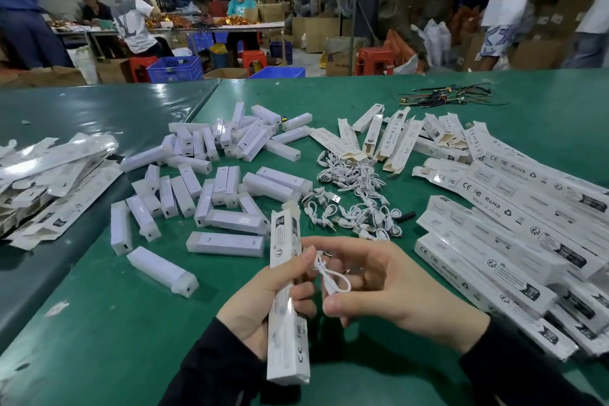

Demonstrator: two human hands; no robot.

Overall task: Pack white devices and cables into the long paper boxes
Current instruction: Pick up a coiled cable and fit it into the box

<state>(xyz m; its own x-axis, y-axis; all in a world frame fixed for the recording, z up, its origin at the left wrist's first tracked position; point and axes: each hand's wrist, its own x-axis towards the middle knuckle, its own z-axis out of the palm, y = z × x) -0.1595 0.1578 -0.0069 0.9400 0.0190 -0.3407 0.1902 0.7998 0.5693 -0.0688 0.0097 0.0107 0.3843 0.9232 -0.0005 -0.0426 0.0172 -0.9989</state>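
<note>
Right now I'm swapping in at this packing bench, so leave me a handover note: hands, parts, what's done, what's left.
Left hand grips a long paper box, its far end open.
Right hand pinches a coiled white cable beside that box.
Loose white devices lie mid-table, the cable pile to their right.
Closed boxes are stacked on the right, apparently packed.
Left: many devices and cables to pack.

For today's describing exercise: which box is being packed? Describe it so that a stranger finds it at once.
On the green table, look at the near edge between the two hands. The left hand grips one long paper box. Alone among the boxes, it is lifted off the table.
</note>
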